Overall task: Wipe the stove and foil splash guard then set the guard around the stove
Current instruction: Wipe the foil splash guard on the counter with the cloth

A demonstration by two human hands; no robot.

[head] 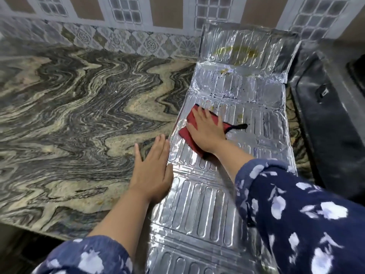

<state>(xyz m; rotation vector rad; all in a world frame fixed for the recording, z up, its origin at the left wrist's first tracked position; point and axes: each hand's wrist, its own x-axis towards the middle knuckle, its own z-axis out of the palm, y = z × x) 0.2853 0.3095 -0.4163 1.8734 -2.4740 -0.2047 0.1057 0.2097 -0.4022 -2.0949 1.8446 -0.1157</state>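
The silver foil splash guard (227, 194) lies unfolded flat on the marbled counter, its far panel tilted up against the wall with yellow-brown stains on it. My right hand (207, 131) presses a red cloth (184, 133) with a black edge and loop onto the guard's middle panel. Palm down, my left hand (153, 171) lies flat with fingers together, resting on the counter and the guard's left edge. The black stove (331, 119) sits to the right of the guard, partly out of frame.
The swirled grey and beige stone counter (79, 115) stretches wide to the left. A patterned tile wall (118, 38) runs along the back. The counter's front edge (49, 232) is at lower left.
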